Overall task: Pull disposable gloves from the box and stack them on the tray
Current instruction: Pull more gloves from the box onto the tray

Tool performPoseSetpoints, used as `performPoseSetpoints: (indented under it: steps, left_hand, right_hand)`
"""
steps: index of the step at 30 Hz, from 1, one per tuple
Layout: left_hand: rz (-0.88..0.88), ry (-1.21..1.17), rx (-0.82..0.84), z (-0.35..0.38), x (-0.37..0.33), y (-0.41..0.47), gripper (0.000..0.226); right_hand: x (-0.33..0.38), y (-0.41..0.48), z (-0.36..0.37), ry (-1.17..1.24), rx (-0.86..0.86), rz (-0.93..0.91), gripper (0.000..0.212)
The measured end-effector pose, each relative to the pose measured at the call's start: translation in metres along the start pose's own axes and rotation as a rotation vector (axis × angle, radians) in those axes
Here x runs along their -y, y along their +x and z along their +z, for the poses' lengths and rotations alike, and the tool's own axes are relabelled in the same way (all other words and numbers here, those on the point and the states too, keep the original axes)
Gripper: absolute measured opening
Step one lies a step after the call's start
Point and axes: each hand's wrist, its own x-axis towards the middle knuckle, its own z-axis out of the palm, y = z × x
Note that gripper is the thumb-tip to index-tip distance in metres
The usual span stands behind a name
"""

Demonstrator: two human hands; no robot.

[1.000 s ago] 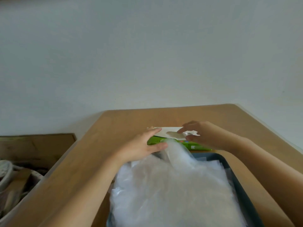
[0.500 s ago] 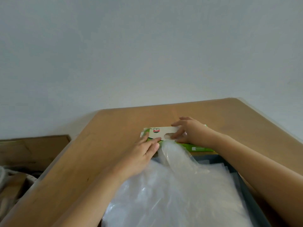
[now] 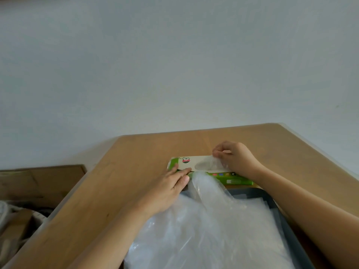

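1. Head view: my left hand (image 3: pixel 171 183) lies with its fingers straight and relaxed, grasping nothing. The fingertips press flat on the left end of the glove box (image 3: pixel 183 162).
2. My right hand (image 3: pixel 236 159) is curled over the right part of the box. Thumb and forefinger pinch a thin, clear glove (image 3: pixel 208 164), which stretches from the oval slot in the white top of the box up to my fingertips. Part of it is out; how much remains inside I cannot tell.
3. The box is green with a white top. It lies flat on the wooden table (image 3: pixel 136 162), just beyond the far edge of the tray (image 3: pixel 273 199).
4. The tray is dark, close to me. It holds a pile of gloves (image 3: pixel 213 233), clear and crinkled, covering nearly all of it; only the far right rim shows.
5. One fold of the pile rises at its far edge and reaches the front of the box, between my two hands.
6. A pale wall (image 3: pixel 174 65) stands behind the table. To the left, lower down, sits brown cardboard (image 3: pixel 38 181).
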Motion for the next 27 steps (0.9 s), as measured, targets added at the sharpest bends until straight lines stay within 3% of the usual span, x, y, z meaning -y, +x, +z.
performPoseSetpoints:
  steps: [5,9,14,17,20,24,27]
  left_hand:
    - [-0.013,0.032,0.018,-0.003,-0.006,-0.002,0.045]
    - [-0.02,0.033,0.04,-0.005,-0.007,-0.001,0.044]
    - [-0.029,-0.196,-0.004,-0.02,-0.025,-0.01,0.045]
    - [0.101,-0.532,-0.088,-0.045,-0.05,-0.022,0.075]
    - [0.292,-0.79,0.016,-0.062,-0.078,-0.036,0.096]
    - [0.306,-0.694,0.134,-0.056,-0.107,-0.056,0.089]
    - [0.215,-0.608,0.08,-0.045,-0.117,-0.068,0.05]
  right_hand:
    - [0.006,-0.001,-0.015,0.581,-0.085,0.219,0.027]
    - [0.051,-0.008,-0.05,0.902,-0.065,0.032,0.03]
    - [0.107,-0.041,-0.078,0.676,0.135,-0.103,0.022]
    - [0.119,-0.06,-0.078,0.532,0.187,-0.052,0.024]
    - [0.121,-0.078,-0.073,0.505,0.272,0.039,0.023]
    - [0.12,-0.103,-0.072,0.451,0.317,0.109,0.025]
    - [0.123,-0.12,-0.075,0.443,0.33,0.129,0.025]
